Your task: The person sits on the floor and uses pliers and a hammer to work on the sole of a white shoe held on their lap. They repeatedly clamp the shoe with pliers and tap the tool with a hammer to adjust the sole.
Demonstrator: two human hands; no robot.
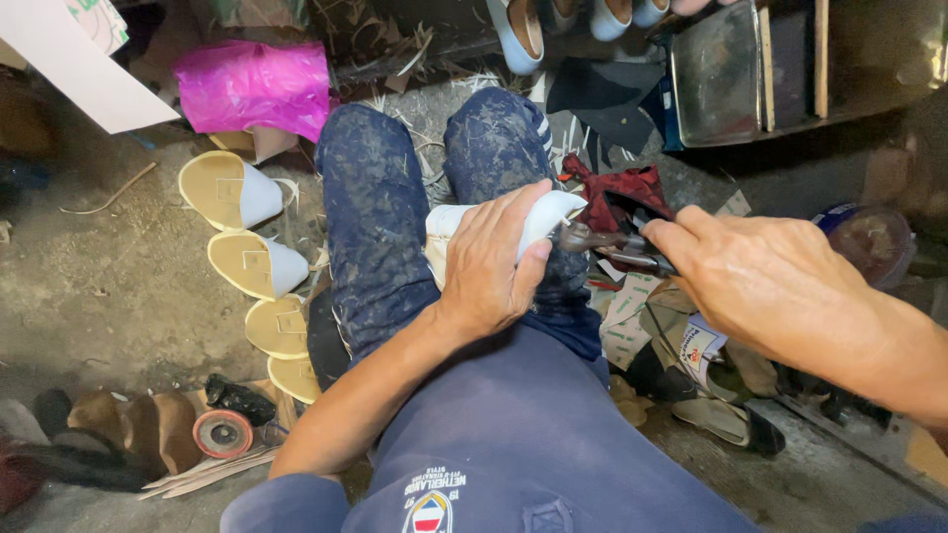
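Nearest the camera, the person's dark blue shirt [513, 444] fills the lower middle, and the paint-flecked blue trousers [380, 217] run up toward twelve o'clock. On the knee at the centre lies a pale blue-white fabric shoe upper on its form [553, 212]. The left hand [489, 262] is clamped over it from above, thumb pressed against its side, pinning it to the leg. From three o'clock the right hand [760, 271] comes in, closed around the handles of dark metal pliers [612, 245], whose nose meets the edge of the upper just beside the left thumb; whether the nose actually bites the fabric is too small to tell.

The upper looks light and soft in its cloth, yet stiff where it wraps the form, so it likely holds best gripped broadly across the top, as it is here, with the edge left free.

At nine o'clock, on the concrete floor [99, 286], stand several tan-soled slip-on shoes with pale blue toes [232, 192]. At seven o'clock lies a round red-rimmed disc [222, 432]. Farther off, at eleven o'clock, sits a crumpled bright pink plastic bag [252, 84]; at one o'clock, a dark red cloth [622, 188], and beyond it a grey metal tray [716, 74].
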